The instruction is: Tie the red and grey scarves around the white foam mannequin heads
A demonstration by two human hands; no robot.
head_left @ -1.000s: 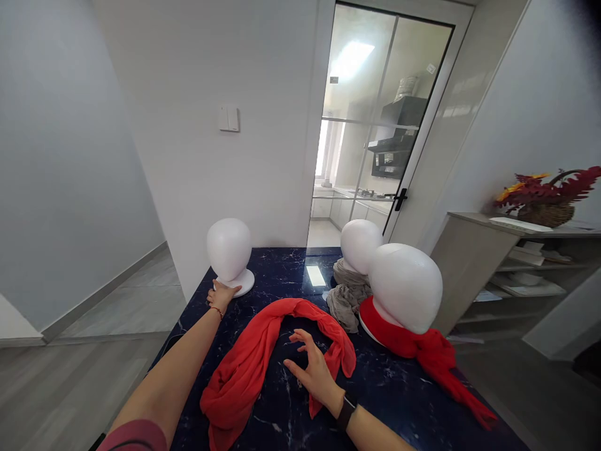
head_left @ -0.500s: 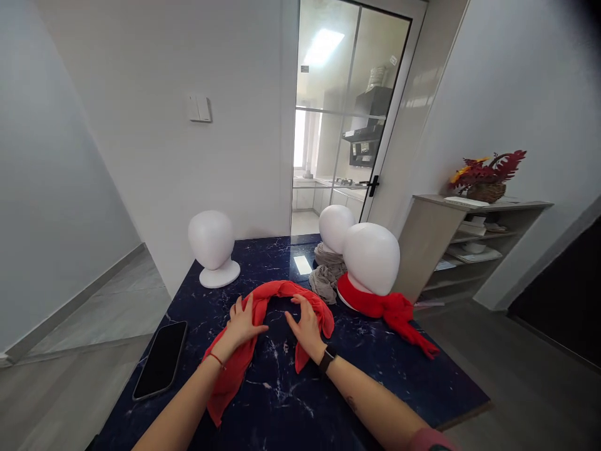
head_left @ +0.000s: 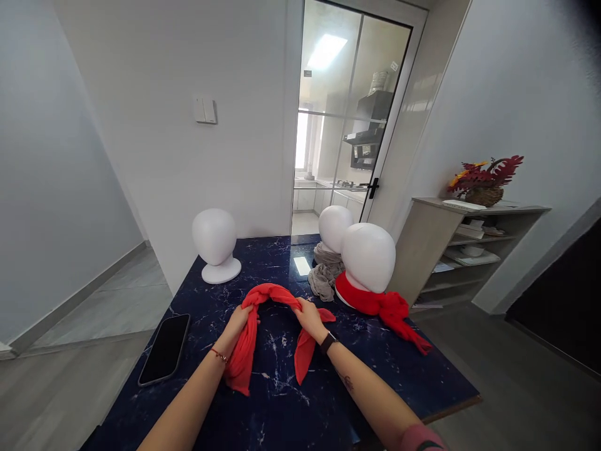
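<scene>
A red scarf (head_left: 271, 292) forms an arch over the dark blue marbled table, its two ends hanging toward me. My left hand (head_left: 238, 320) is closed around its left side, and my right hand (head_left: 309, 315) grips its right side. Beyond my left hand stands a bare white mannequin head (head_left: 215, 238) on a round base. To the right of my right hand, another white head (head_left: 369, 255) has a knotted red scarf (head_left: 370, 302) round its neck. Behind it, a third white head (head_left: 335, 227) wears a grey scarf (head_left: 323, 280) that trails onto the table.
A black phone (head_left: 165, 349) lies at the left edge of the marbled table (head_left: 277, 413). Past the table's far side is a glass door (head_left: 342, 113). A low shelf unit (head_left: 441, 244) with a basket of red leaves (head_left: 486, 185) stands at the right.
Both hands have gone from open on the red scarf to closed around it. The scarf is bunched narrower, and its left end has drawn in toward the middle.
</scene>
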